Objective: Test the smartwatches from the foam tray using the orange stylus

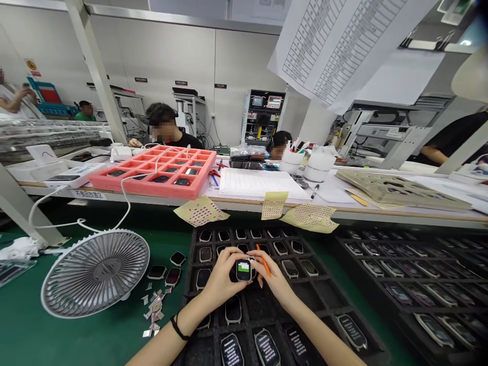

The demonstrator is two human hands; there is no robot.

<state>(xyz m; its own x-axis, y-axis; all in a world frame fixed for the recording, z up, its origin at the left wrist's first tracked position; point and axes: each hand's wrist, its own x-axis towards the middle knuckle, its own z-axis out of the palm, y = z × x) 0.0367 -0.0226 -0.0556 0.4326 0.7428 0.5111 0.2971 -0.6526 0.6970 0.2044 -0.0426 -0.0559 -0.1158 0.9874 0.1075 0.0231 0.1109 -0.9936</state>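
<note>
Between my hands, over the black foam tray (259, 307), is a square smartwatch (244, 270) without a strap, its lit screen showing green and white. My left hand (221, 277) is closed around the watch's left side. At its right edge are the fingers of my right hand (272, 277), which also grip a thin orange stick-like tool (264, 260); the tool's exact kind is not clear. Around my hands, several watches lie in the tray's compartments, dark-screened ones farther off and a watch with white text (267, 347) close to me.
A second black tray of watches (423, 267) lies to the right. On the left are a grey fan (107, 269), loose watches (156, 272) and small paper scraps (155, 307). The raised shelf holds a pink foam tray (152, 189) and paper sheets (259, 182). Co-workers sit beyond.
</note>
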